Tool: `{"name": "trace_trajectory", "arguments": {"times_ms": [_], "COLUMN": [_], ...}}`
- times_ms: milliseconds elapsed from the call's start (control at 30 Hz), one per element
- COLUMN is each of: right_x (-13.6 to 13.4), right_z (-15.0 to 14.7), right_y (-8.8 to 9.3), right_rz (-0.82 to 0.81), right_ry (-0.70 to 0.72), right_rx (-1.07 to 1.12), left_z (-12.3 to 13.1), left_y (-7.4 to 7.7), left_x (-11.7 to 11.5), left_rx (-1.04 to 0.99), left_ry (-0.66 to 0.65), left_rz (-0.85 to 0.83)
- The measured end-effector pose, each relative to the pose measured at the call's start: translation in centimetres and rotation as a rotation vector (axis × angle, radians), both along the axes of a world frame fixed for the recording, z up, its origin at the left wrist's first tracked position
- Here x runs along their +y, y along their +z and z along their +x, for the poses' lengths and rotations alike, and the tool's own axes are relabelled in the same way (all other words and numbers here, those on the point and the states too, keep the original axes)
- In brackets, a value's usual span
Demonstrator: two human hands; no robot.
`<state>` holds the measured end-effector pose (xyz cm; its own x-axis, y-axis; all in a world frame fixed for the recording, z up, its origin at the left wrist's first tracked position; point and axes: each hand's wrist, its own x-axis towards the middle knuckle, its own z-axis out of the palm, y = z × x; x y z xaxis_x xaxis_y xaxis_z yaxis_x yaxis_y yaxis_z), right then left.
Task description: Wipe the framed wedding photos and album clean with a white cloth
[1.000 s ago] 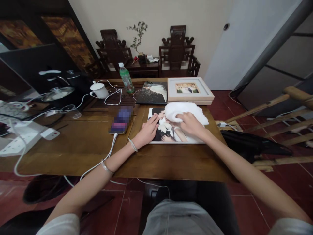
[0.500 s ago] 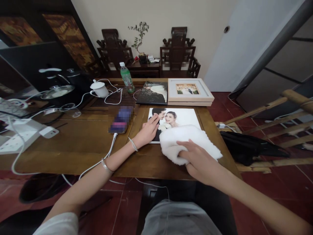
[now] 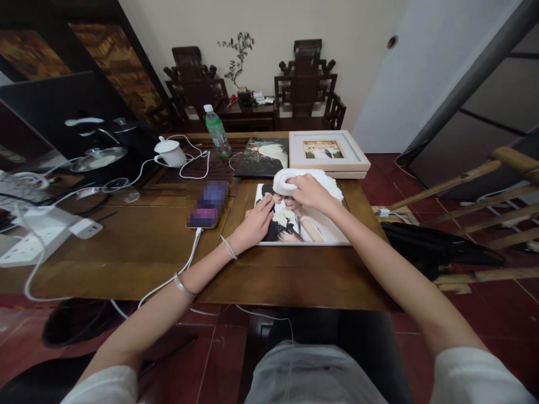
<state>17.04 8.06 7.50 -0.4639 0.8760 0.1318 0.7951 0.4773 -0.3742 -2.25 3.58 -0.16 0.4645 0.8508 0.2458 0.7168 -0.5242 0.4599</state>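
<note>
A photo panel (image 3: 290,227) showing two people lies flat on the wooden table in front of me. My left hand (image 3: 259,219) rests on the panel's left edge, fingers stretched out and flat, holding nothing. A fluffy white cloth (image 3: 322,178) is bunched in my right hand (image 3: 312,193), over the panel's far edge. The cloth and hand cover the panel's upper right part, including some of the picture.
Behind the panel lie a dark photo panel (image 3: 261,157) and a light wooden picture frame (image 3: 357,150). A phone (image 3: 208,205) on a cable, a green bottle (image 3: 218,134), a lidded white cup (image 3: 170,152) and a power strip (image 3: 37,235) stand to the left.
My right hand has moved the white cloth away from me, from the panel's near right corner to its far edge, uncovering the lower right part. My left hand has stayed in place.
</note>
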Motion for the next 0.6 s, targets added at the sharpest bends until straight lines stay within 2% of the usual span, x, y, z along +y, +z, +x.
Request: {"name": "trace_trajectory", "arguments": {"times_ms": [133,233,367,500,600], "right_x": [-1.6,-4.8,-9.9,-14.6,-17.0], "right_z": [-0.5,-0.2,0.9,2.0,2.5], "right_y": [-1.2,-2.2,-3.1,-2.5,-1.5], "right_rz": [0.072,0.157,0.143,0.063,-0.019], "right_ry": [0.01,0.027,0.107,0.212,0.247], "right_rx": [-0.077,-0.181,-0.219,-0.173,-0.139], "left_z": [0.0,0.0,0.1,0.1,0.1], "left_y": [-0.1,-0.1,0.0,0.1,0.0], "left_x": [0.0,0.1,0.0,-0.1,-0.1], "left_rx": [-0.008,-0.017,-0.005,0.006,-0.003], "left_ry": [-0.004,-0.005,-0.003,-0.001,-0.006], "left_rz": [-0.005,0.0,-0.009,-0.005,0.008]}}
